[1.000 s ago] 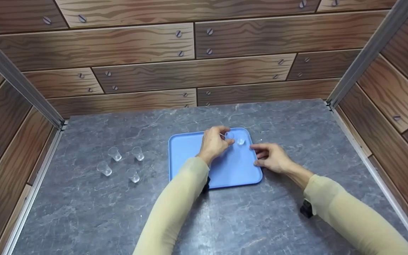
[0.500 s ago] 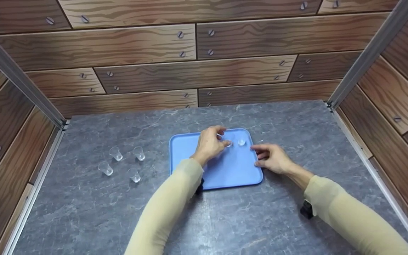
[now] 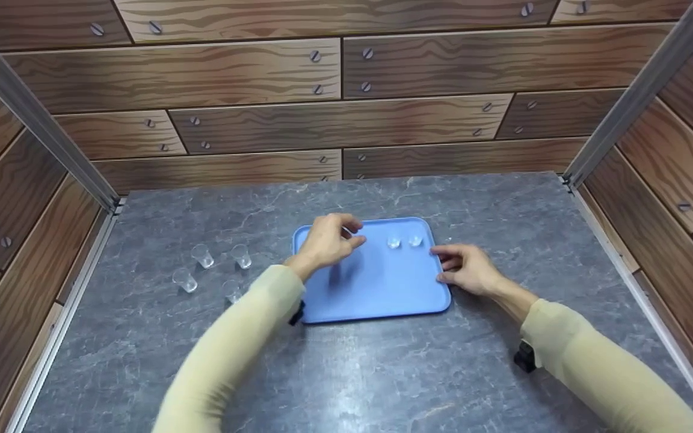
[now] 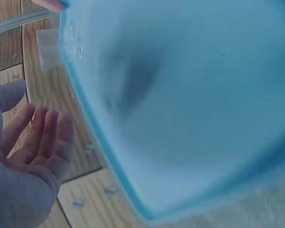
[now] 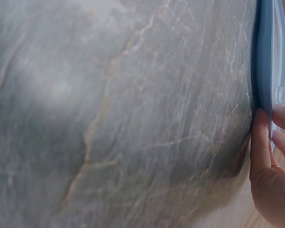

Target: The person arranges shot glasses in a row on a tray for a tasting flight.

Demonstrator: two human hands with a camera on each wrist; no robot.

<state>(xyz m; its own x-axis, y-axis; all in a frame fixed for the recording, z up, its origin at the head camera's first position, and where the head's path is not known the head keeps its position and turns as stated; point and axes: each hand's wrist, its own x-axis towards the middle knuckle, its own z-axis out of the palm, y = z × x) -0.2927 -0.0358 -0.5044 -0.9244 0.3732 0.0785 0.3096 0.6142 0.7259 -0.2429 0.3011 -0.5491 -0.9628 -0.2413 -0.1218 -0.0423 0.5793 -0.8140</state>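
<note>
A blue tray [image 3: 382,288] lies on the table in the head view. Two small clear cups [image 3: 394,242] [image 3: 415,240] stand side by side near its back right corner. My left hand [image 3: 327,240] hovers over the tray's left half, fingers loosely bent and holding nothing; the left wrist view shows the hand [image 4: 33,156] with its palm bare. At the tray's right edge, my right hand [image 3: 471,269] holds the rim. In the right wrist view its fingers [image 5: 260,142] lie on both sides of the tray rim [image 5: 265,61].
Several more clear cups [image 3: 203,257] are on the grey marbled table [image 3: 346,373], left of the tray. One of them [image 3: 232,291] is close to the left sleeve [image 3: 244,331]. Wood-patterned walls [image 3: 250,78] and metal posts [image 3: 635,90] enclose the table.
My left hand has let go of the second cup, leaving it beside the first on the tray, and has moved left. The right hand has stayed at the tray's edge.
</note>
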